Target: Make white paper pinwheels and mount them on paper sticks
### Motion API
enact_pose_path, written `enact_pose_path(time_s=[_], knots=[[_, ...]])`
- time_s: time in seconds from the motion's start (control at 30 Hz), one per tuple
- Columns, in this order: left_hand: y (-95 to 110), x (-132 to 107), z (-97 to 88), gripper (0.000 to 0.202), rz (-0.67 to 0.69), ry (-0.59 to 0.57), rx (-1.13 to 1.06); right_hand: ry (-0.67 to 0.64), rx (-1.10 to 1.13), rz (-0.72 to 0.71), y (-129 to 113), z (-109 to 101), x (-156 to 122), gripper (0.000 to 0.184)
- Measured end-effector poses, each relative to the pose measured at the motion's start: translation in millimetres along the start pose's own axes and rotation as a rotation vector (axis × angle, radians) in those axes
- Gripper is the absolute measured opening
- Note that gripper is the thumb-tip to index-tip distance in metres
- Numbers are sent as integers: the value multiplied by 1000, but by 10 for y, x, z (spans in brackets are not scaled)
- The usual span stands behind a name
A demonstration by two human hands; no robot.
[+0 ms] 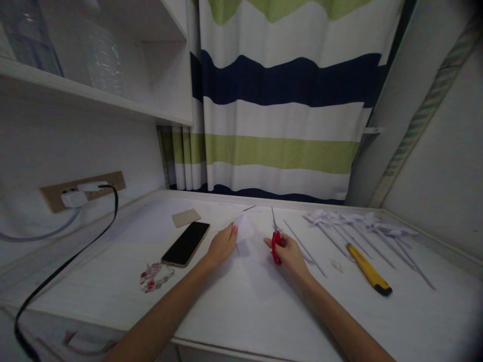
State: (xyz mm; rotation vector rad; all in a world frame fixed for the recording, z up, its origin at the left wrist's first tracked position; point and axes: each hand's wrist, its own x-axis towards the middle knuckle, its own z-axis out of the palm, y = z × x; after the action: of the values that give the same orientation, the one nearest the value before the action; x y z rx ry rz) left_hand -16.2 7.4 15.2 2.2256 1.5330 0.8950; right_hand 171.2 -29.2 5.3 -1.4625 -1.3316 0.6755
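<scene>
My left hand (223, 243) pinches the edge of a white sheet of paper (247, 236) above the white desk. Part of the sheet hangs down between my two hands, its outline faint against the desk. In my right hand (291, 254) is a pair of scissors with red handles (276, 246), fingers through the loops. The blades point up and away from me, a little to the right of the paper. Whether they are parted I cannot make out.
Left of my hands lie a black-screened phone (186, 244), a beaded bracelet (154, 276) and a beige card (186, 217). On the right are a yellow utility knife (368, 269) and several rolled paper sticks with white paper shapes (350, 221). A black cable (81, 251) runs along the left.
</scene>
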Motion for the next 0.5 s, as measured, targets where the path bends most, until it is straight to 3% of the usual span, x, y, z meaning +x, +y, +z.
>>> enact_pose_path(time_s=[0.2, 0.5], knots=[[166, -110, 78, 39, 91, 41, -191, -112, 194, 46, -17, 7, 15, 19], [226, -132, 85, 38, 109, 34, -445, -110, 313, 41, -75, -26, 4, 18]])
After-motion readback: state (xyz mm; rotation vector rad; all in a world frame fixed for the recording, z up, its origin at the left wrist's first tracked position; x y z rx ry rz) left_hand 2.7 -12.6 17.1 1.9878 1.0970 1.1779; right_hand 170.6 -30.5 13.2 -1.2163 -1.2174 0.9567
